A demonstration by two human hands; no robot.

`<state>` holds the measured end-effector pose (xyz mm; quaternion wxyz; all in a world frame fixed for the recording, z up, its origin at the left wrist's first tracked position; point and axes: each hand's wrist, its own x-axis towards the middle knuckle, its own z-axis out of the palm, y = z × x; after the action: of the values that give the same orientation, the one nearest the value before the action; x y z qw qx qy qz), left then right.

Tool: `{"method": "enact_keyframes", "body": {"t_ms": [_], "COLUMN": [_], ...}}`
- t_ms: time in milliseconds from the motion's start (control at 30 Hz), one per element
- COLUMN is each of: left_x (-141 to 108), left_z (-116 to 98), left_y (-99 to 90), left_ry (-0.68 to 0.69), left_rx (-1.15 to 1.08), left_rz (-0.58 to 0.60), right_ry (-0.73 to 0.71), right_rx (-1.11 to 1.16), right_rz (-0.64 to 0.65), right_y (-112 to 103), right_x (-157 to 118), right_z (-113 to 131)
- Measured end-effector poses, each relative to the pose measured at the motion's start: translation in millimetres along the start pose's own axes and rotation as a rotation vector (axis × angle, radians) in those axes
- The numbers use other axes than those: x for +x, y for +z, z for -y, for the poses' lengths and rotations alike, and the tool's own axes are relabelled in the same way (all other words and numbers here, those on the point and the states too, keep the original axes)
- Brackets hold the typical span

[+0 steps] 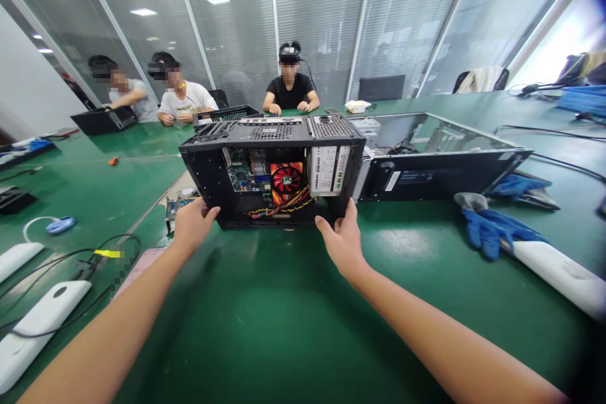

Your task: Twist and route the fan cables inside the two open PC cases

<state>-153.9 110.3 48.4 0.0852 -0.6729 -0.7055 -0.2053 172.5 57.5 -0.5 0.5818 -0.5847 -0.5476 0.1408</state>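
Observation:
A black computer case [284, 136] with an open side faces me at the middle of the green table. My left hand [192, 225] grips its lower left edge, fingers behind and thumb in front. At the lower right corner my right hand [344, 240] is closed on it the same way. Inside the case show a red and black fan [286, 180], a power supply [327, 170] with a white label, a green motherboard [241, 175] and bundled coloured cables [279, 207]. A loose circuit board [173, 209] lies by my left hand, partly hidden.
A larger opened case [416, 178] lies at right, with blue gloves [487, 227] and a white power bank [558, 268] nearer me. Cables and another white power bank [42, 328] lie at left. Several people sit across the green table [269, 315], one at another case [105, 120].

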Motion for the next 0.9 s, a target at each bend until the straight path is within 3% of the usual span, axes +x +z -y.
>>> {"method": "enact_keyframes", "body": {"t_ms": [167,433,767,900], "left_x": [21.6,70.8,113.7,131.2], "left_z": [5.3,21.0,29.7,42.4], "left_y": [0.0,8.4,15.7,20.3], "left_ry": [-0.033,-0.214,-0.311,-0.347], "left_rx": [0.011,-0.119,-0.184,-0.173], "left_rz": [0.026,0.167,0.141,0.136], "right_ry": [0.071,0.059,0.054,0.038], "right_rx": [0.057,0.064,0.066,0.09], "right_rz": [-0.012,-0.007,0.003,0.031], "right_y": [27.0,72.8,120.6,138.2], "right_x": [19.0,51.1,79.1,87.5], "right_z": [-4.8,-5.8,-7.3,-3.9]}}
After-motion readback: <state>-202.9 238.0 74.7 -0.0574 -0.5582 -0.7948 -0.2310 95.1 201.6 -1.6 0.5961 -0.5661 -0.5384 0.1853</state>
